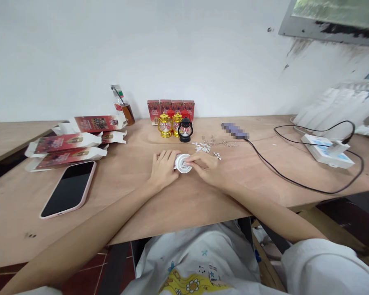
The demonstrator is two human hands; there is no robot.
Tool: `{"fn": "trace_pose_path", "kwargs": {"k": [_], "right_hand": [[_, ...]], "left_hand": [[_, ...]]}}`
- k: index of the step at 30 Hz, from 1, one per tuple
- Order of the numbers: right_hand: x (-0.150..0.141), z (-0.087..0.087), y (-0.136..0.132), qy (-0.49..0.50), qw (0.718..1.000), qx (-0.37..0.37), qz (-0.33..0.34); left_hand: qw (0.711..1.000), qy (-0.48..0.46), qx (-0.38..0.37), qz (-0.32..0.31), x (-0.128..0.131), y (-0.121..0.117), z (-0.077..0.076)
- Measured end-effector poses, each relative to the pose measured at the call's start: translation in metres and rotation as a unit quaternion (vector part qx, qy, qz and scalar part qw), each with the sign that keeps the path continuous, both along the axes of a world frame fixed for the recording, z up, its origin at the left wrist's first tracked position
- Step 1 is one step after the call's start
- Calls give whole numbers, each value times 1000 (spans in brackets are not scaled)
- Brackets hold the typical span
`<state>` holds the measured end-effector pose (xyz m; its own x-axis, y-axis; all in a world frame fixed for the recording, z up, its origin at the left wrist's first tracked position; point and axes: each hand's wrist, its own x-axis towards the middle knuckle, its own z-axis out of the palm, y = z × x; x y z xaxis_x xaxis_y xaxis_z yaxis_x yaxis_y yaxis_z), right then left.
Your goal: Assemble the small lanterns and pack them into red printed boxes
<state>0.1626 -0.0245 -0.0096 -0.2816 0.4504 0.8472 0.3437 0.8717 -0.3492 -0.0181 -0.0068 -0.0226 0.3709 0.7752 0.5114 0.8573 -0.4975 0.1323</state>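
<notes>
My left hand (164, 169) is closed around the side of a small white lantern (181, 169), its round base turned up towards me. Over that base, my right hand (207, 167) has thumb and forefinger pinched together at the recess. Whatever is between those fingertips is too small to make out. Just beyond my hands lie small white pieces (199, 148), several button cells (217, 155) and thin wire bits (213, 141). Behind them stand a black lantern (185, 133), two gold lanterns (165, 128) and some red ones, partly hidden.
Red printed boxes (171, 105) line the wall. Flattened red cartons (67, 143) and a phone (69, 188) lie left, near an amber bottle (126, 112). At right are a blurred purple device (234, 130), its black cable (283, 178), a power strip (327, 151) and white plastic bags (329, 110).
</notes>
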Motion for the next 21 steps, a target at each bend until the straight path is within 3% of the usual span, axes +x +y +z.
{"fn": "trace_pose_path", "kwargs": {"k": [7,14,21], "right_hand": [[1,0,0,26,994,-101,6],[-2,-6,6,117,969,-209,69],[-3,-6,5,108,971,-208,55]], "left_hand": [[1000,3,-6,6,1,0,1],[1000,6,-6,6,0,-1,1],[1000,7,-3,6,0,0,0]]}}
